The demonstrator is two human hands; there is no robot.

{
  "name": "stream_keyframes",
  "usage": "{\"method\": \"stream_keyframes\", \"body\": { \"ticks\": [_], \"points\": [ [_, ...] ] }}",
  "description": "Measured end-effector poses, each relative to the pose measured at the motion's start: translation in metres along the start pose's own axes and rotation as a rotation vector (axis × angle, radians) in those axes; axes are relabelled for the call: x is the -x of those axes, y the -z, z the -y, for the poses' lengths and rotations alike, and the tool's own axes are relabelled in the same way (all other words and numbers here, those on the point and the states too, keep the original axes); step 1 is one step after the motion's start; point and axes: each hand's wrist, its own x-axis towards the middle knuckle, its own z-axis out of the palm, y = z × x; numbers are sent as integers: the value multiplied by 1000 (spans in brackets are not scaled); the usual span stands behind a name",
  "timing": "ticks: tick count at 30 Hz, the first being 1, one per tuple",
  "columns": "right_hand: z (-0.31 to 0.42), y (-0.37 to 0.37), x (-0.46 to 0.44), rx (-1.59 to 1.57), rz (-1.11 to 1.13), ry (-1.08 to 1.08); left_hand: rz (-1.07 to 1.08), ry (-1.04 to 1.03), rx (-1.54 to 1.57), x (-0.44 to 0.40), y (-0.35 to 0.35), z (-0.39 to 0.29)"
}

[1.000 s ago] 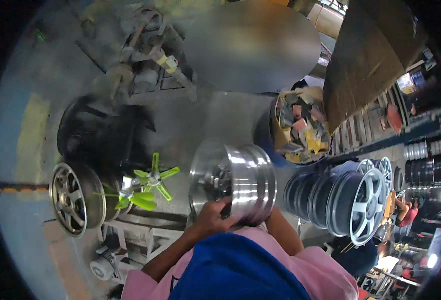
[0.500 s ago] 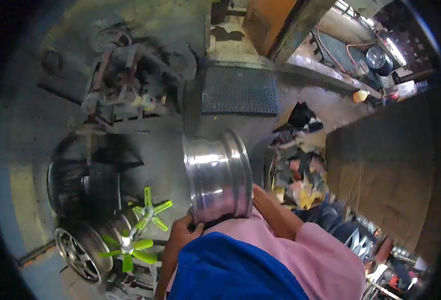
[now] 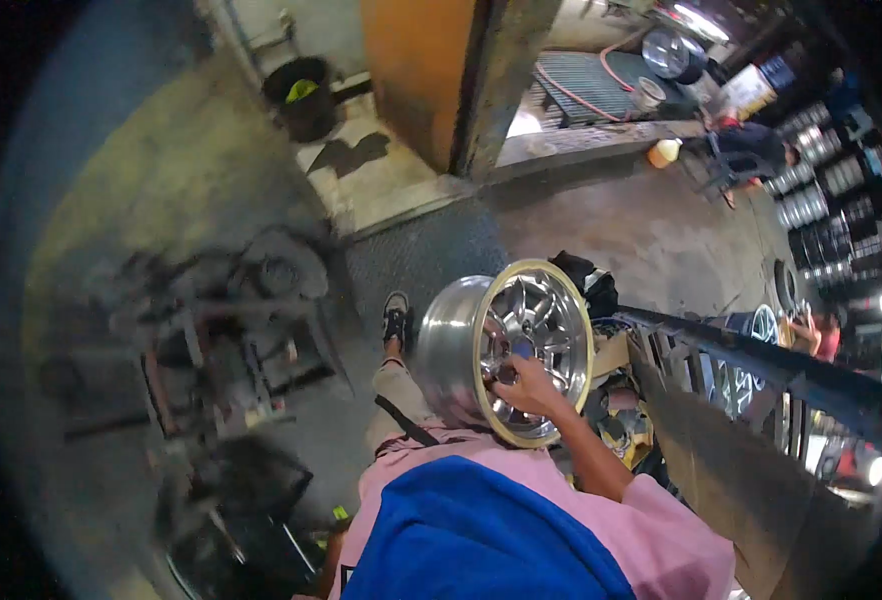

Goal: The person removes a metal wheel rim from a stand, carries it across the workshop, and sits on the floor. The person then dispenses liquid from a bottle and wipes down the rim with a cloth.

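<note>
While the right hand (image 3: 531, 390) curls its fingers in against slim polished spokes (image 3: 561, 338), the round silver metal wheel (image 3: 458, 345), cream-lipped, surrounds them, its glossy barrel to their left. Below them spreads a pink fabric shirt (image 3: 581, 510); beyond lies a dark textured mat (image 3: 426, 245). The left hand is hidden, its fingers' state impossible to tell.

Floor (image 3: 651, 230): grey-brown, patchy, spread out before me | centre: dark textured mat (image 3: 441, 240), lying flat; shoe (image 3: 394, 318), mat or floor beneath, unclear | left: metal stand (image 3: 251, 308), dark, blurred | upper right: yellowish jug (image 3: 664, 153), just beside a ledge (image 3: 571, 153) | upper left of centre: pale tiles (image 3: 401, 195) past the mat, black bucket (image 3: 306, 120) standing on them
</note>
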Motion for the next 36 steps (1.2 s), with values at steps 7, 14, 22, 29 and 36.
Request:
{"method": "stream_keyframes", "body": {
  "ticks": [7,14,22,29,36],
  "points": [
    [39,66,-66,24,-135,-331,25,-170,-194,-158,250,-200],
    [70,106,-81,-149,-471,-438,79,-582,-90,-277,414,-573],
    [-32,231,-173,-268,-730,-484,245,-751,-481,-254,225,-965],
    [-88,288,-184,-205,-804,-532,497,-724,-893,-332,133,-1002],
    [-167,386,-206,-462,-876,-811,495,-644,-738,-352,37,-1217]
  ]
}}
